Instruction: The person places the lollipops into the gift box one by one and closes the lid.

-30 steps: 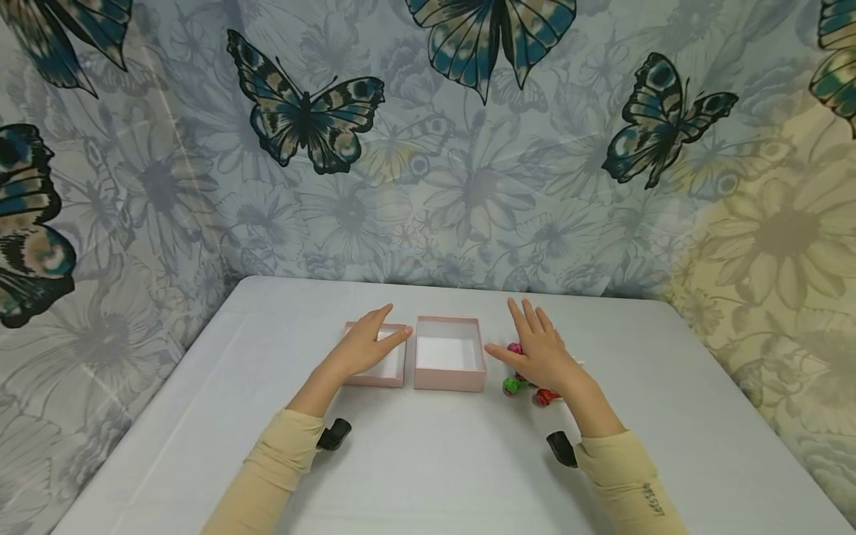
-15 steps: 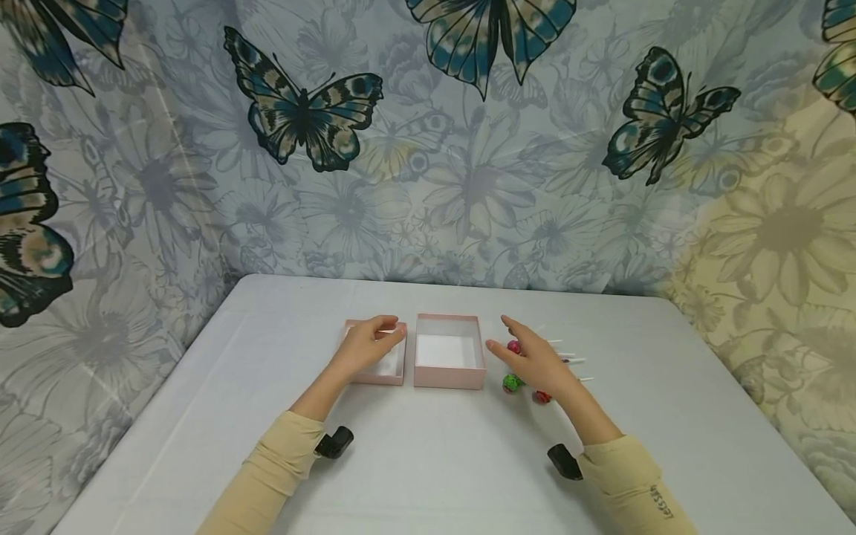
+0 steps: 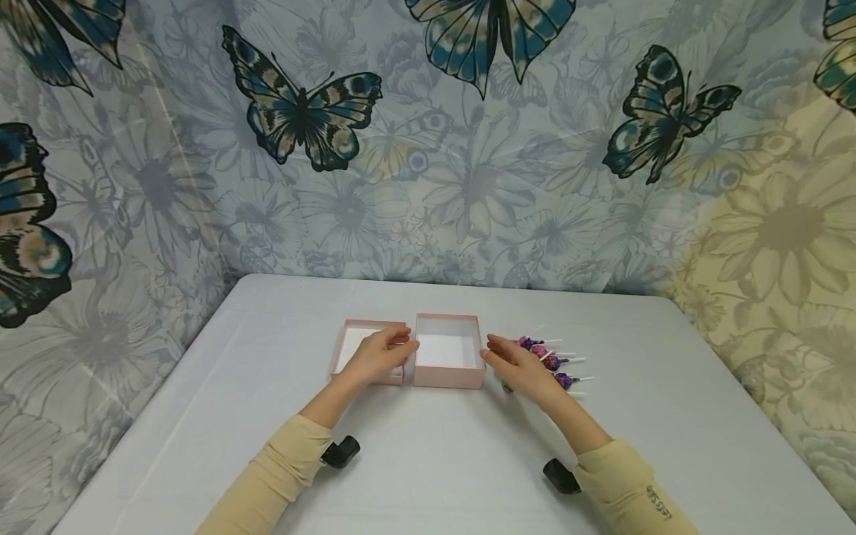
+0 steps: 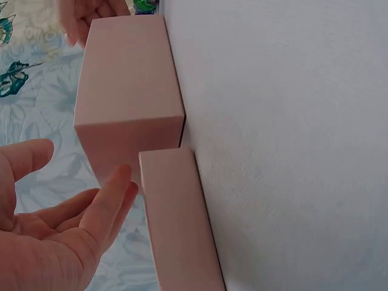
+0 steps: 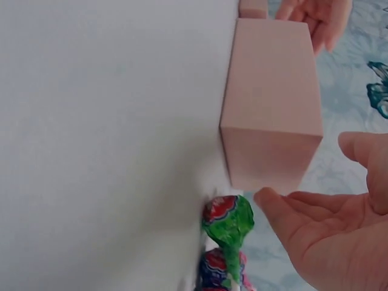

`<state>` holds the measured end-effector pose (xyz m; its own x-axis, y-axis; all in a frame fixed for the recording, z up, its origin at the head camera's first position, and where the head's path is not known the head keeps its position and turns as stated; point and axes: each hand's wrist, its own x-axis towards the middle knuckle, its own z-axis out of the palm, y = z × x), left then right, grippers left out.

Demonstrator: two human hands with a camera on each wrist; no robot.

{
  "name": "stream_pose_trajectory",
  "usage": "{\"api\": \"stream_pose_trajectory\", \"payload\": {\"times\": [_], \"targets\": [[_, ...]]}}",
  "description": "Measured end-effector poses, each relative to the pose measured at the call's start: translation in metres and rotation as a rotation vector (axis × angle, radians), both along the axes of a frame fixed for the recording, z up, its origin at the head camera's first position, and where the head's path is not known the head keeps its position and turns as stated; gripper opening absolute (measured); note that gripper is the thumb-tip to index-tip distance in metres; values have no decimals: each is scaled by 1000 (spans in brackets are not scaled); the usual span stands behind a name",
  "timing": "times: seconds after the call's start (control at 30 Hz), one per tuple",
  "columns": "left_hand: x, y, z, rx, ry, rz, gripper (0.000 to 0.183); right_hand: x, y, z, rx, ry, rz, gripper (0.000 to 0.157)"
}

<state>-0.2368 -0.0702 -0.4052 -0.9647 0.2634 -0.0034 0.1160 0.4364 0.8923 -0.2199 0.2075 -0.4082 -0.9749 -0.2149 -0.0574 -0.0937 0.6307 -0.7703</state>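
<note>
A pink box (image 3: pixel 449 377) with a white inside stands uncovered on the table. To its left lies the shallower pink lid (image 3: pixel 352 345), inside up. My left hand (image 3: pixel 377 357) hovers over the lid, fingers loosely bent and holding nothing; in the left wrist view its fingertips are close to the box's side. On the other side, my right hand (image 3: pixel 524 371) has its fingertips near the box's right wall, thumb spread and palm bare. Several wrapped lollipops (image 3: pixel 565 380) lie beside and partly behind that hand, a green one (image 5: pixel 229 219) nearest the box in the right wrist view.
A white cloth covers the table (image 3: pixel 441 461). Behind it rises a butterfly-print fabric backdrop (image 3: pixel 478 193). Black wrist cameras (image 3: pixel 341 452) sit below both hands.
Both hands have come lower and nearer the box's two sides, their spread fingers now more bent. The right hand's shift uncovers more lollipops. Box and lid appear unmoved.
</note>
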Motion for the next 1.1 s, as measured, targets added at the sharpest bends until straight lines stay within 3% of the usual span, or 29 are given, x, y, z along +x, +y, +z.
{"api": "stream_pose_trajectory", "payload": {"times": [0.3, 1.1], "targets": [[1, 6, -8, 53, -48, -54, 49, 5, -8, -4, -79, -105, -30, 62], [20, 5, -6, 95, -63, -58, 47, 23, -11, -4, -69, -53, 38, 55]]}}
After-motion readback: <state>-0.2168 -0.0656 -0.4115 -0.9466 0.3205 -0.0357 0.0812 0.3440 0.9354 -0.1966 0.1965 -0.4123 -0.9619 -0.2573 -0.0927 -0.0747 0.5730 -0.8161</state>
